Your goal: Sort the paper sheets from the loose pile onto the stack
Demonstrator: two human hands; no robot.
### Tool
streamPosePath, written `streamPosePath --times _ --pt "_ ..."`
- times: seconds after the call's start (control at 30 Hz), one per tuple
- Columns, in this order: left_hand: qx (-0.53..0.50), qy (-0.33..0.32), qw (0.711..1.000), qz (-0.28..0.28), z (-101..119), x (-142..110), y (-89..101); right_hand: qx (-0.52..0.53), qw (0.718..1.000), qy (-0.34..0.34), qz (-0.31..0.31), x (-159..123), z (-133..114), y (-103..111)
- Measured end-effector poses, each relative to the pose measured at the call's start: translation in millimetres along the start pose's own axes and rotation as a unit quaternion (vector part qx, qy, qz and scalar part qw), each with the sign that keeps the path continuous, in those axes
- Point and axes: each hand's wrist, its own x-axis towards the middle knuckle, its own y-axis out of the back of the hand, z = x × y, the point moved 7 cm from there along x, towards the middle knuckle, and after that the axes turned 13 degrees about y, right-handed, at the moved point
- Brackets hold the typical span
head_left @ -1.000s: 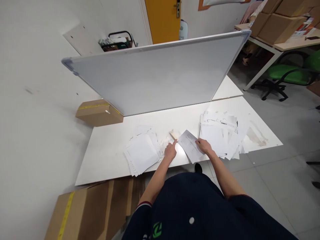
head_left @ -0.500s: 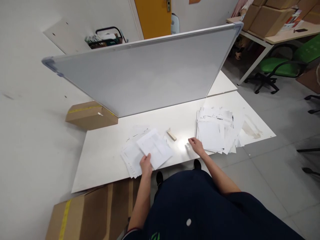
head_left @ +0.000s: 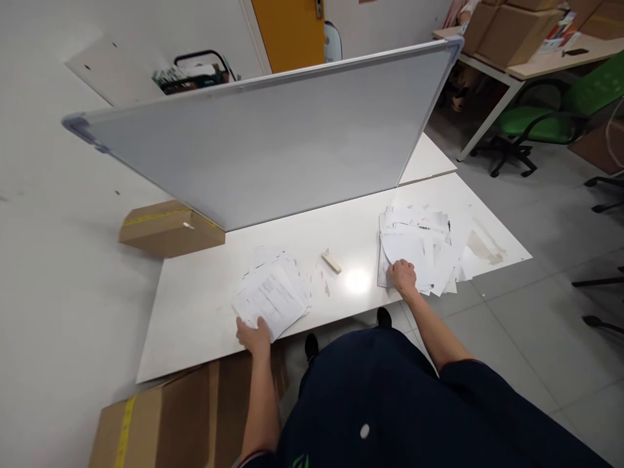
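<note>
On the left of the white table lies a loose pile of printed sheets (head_left: 273, 296). My left hand (head_left: 254, 335) rests at the near edge of that pile, thumb and fingers spread apart against the paper. To the right is a bigger, untidy stack of papers (head_left: 441, 257). My right hand (head_left: 403, 276) is closed on the near left corner of its top sheet of paper (head_left: 404, 247), whose left edge curls up; the fingertips are partly hidden. Between the piles sits a small cream-coloured block-like object (head_left: 332, 262), touched by neither hand.
A large whiteboard (head_left: 273, 136) leans upright along the table's (head_left: 190, 312) back. One cardboard box (head_left: 170, 234) stands at the back left, and more boxes (head_left: 160, 416) are below the near left edge. A green chair (head_left: 536, 123) and another desk (head_left: 541, 68) are at the far right.
My left hand has moved left and down; the sheet it held now lies on the left pile. My right hand has moved right onto the right stack and taken a sheet's corner.
</note>
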Motion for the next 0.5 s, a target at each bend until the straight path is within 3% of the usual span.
streamPosePath --times 0.13,0.23,0.3,0.4,0.5 --pt "-0.044 -0.118 0.991 0.039 25 -28 6.2 0.031 0.999 0.003 -0.017 3 2 12" --pt "-0.118 -0.179 0.977 -0.013 49 -57 -1.1 0.104 0.994 0.032 0.015 1 -7 32" --pt "-0.169 -0.174 0.964 -0.106 66 -80 -15.8 0.234 0.969 0.052 0.055 -5 -20 48" --pt "-0.225 -0.064 0.923 -0.306 82 -116 -49.5 0.456 0.884 0.074 0.073 -20 -48 67" --pt "-0.260 0.071 0.809 -0.523 96 -157 -77.4 0.592 0.801 0.081 0.029 -37 -79 74"
